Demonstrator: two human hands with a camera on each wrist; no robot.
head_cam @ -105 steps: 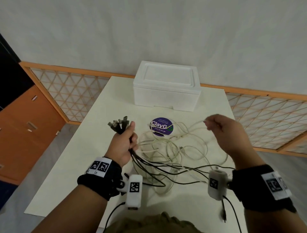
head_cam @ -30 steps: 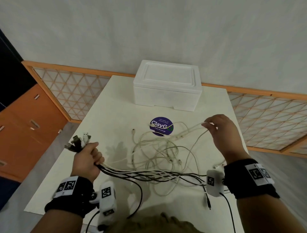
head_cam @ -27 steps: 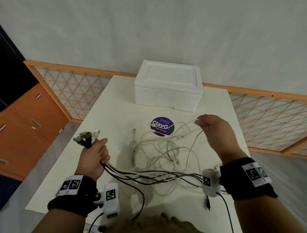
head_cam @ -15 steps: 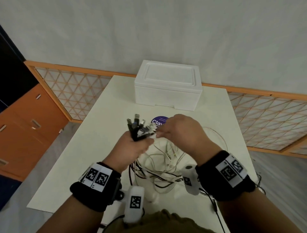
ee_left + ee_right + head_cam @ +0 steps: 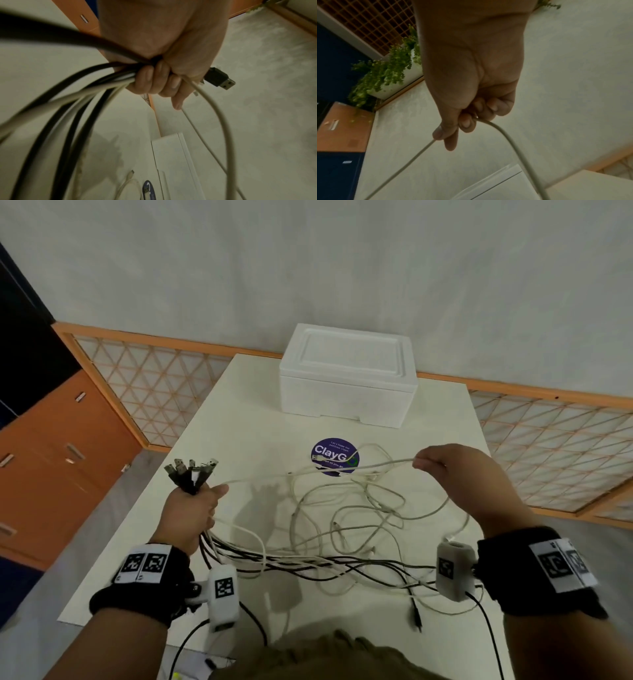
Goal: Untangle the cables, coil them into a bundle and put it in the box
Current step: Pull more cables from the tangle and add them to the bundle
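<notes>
Only overhead, the closed box (image 5: 347, 378) sits beyond loose cables (image 5: 342, 529).

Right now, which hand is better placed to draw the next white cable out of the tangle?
The right hand: it already pinches one white cable above the table. The left hand is full, gripping the gathered plug ends.

Grey plaster wall (image 5: 308, 261); orange-framed lattice screen (image 5: 144, 392); orange cabinet (image 5: 51, 474); white table (image 5: 239, 422); green plant (image 5: 385, 70).
</notes>
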